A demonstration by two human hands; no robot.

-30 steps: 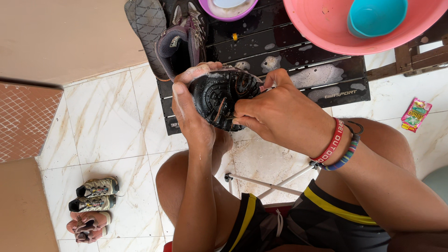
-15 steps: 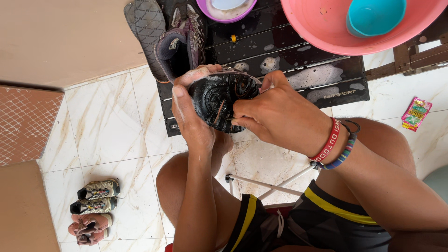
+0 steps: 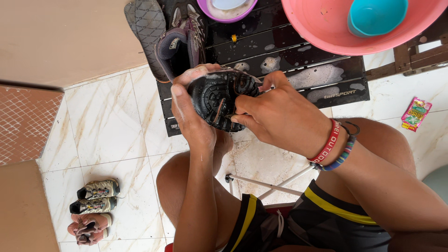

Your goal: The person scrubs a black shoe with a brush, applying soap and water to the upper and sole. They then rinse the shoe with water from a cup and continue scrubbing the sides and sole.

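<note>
The person sat low over a black slatted plastic table [image 3: 289, 46] streaked with soap foam, both hands up in front of the knees. The left hand [image 3: 189, 109], wet and sudsy, was wrapped around a black rubber-soled shoe [image 3: 217, 95], held sole-up just above the near edge of the table; its fingers curled over the far side and the thumb lay along the near side, pressed firmly on the shoe. The right hand [image 3: 275, 114] came in from the other side, fingers bunched together against the tread; whether something small was pinched between them I could not tell, as the knuckles hid it. On that wrist sat a red band and a multicoloured woven bracelet [image 3: 333, 149]. Just beyond the held shoe stood a dark grey and purple sneaker [image 3: 179, 44] with a grey sole [image 3: 147, 32] leaning beside it. Further back on the table rested a large pink plastic basin [image 3: 326, 28] with a teal plastic cup [image 3: 375, 16] inside, and a purple bowl [image 3: 226, 11]. On the marble-tiled floor [image 3: 107, 126], well apart to the left, lay small pairs of shoes [image 3: 93, 205], and a pink-and-green sachet [image 3: 415, 113] lay to the right.
</note>
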